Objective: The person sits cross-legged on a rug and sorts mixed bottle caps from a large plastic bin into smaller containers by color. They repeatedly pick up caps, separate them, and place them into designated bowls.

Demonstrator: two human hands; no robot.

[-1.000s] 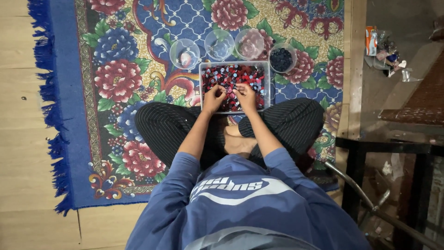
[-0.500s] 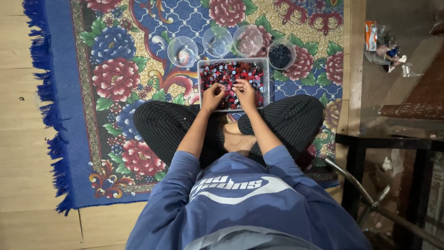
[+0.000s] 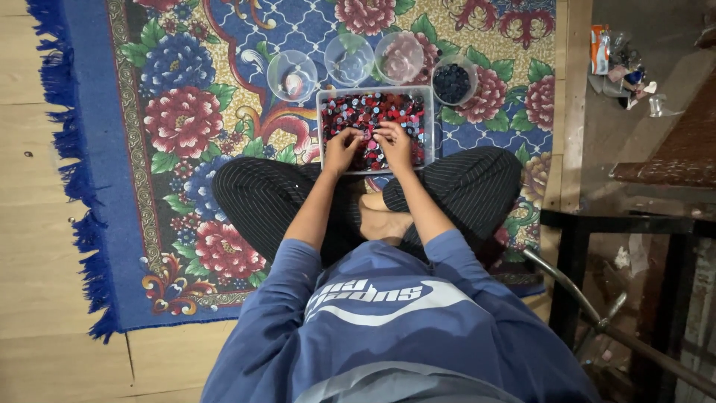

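Observation:
A clear rectangular tray [image 3: 430,125] sits on the rug in front of my crossed legs, filled with several small red, dark and pink round pieces [image 3: 373,112]. My left hand [image 3: 341,151] and my right hand [image 3: 395,144] rest side by side in the near part of the tray. Their fingers are bent down into the pieces, and the fingertips hide whether either hand pinches a piece. Behind the tray stands a row of clear round cups: an empty-looking one [image 3: 292,75], two more [image 3: 349,58] [image 3: 399,56], and one holding dark blue pieces [image 3: 453,80].
A flowered blue rug [image 3: 179,119] with a fringed edge lies on the wooden floor [image 3: 45,224]. At the right stands a black-legged glass table [image 3: 597,220], with small packets and clutter [image 3: 619,63] beyond it. A metal bar [image 3: 597,313] slants at the lower right.
Both hands stay in the tray, shifting only slightly among the pieces. The cups and tray have not moved.

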